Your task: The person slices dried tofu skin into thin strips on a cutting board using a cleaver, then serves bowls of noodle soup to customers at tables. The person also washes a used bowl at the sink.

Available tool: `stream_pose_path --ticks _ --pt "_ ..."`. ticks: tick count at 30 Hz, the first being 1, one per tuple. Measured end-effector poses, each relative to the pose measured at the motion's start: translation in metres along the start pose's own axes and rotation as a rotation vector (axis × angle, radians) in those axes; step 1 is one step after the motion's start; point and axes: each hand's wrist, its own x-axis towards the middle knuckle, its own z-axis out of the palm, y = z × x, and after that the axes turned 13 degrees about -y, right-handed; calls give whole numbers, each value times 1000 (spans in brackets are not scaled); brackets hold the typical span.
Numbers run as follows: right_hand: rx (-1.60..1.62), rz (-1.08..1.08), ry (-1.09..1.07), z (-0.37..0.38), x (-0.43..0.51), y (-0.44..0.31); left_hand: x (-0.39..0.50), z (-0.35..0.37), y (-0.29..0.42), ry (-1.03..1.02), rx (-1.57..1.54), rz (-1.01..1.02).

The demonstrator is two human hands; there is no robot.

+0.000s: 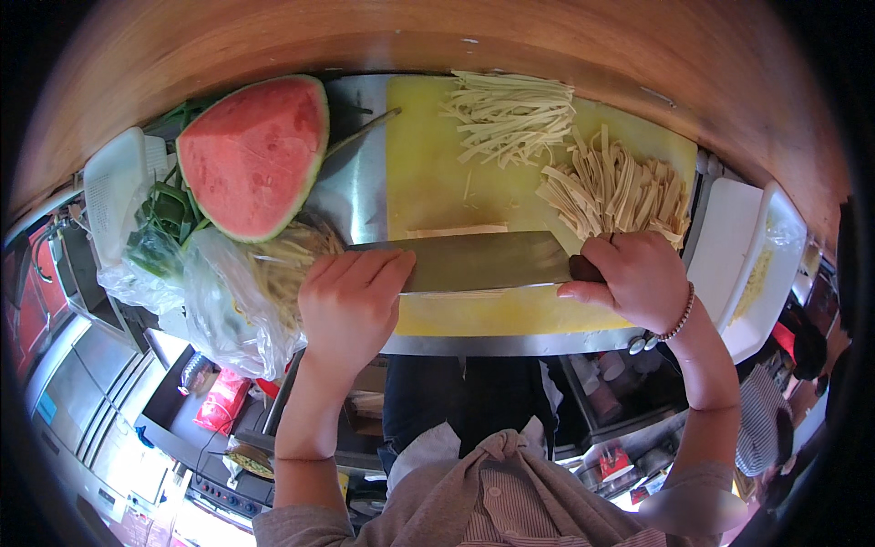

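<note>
A wide cleaver (pixel 485 261) lies level across the yellow cutting board (pixel 437 178), over a pale stack of sheets (pixel 458 231) whose edges show on both sides of the blade. Its dark handle is in my right hand (pixel 636 277), which wears a beaded bracelet. My left hand (pixel 355 297) grips the far end of the blade, fingers folded over it. Beyond the cleaver lie two heaps of cut strips, which look like tofu skin: a paler heap (pixel 516 116) at the back and a tan heap (pixel 618 191) at the right.
A large watermelon piece (pixel 256 154) stands at the left, by green leafy stalks (pixel 164 212) and clear plastic bags (pixel 232 301). White plastic containers (pixel 113 191) are at the far left; a white tub (pixel 759 294) with yellowish shreds is at the right. A wooden wall (pixel 410 41) borders the back.
</note>
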Motion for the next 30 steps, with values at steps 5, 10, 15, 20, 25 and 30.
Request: stream_pose_path --ticks 5,10,15,20,25,30 --pt "19 15 -60 1 9 7 6 1 -5 -27 -13 -3" --pt "106 -14 -92 -8 17 16 13 -5 -8 -61 -24 -23" --pt "184 -26 -145 -17 27 25 21 -13 -12 -113 -48 -43" --pt "228 -16 -173 -17 31 25 23 -16 -11 -168 -74 -82" --pt "242 -1 -186 -14 28 24 22 -14 -11 -158 -83 -81" --pt "227 -6 -189 -12 26 23 22 -12 -11 -174 -110 -78"
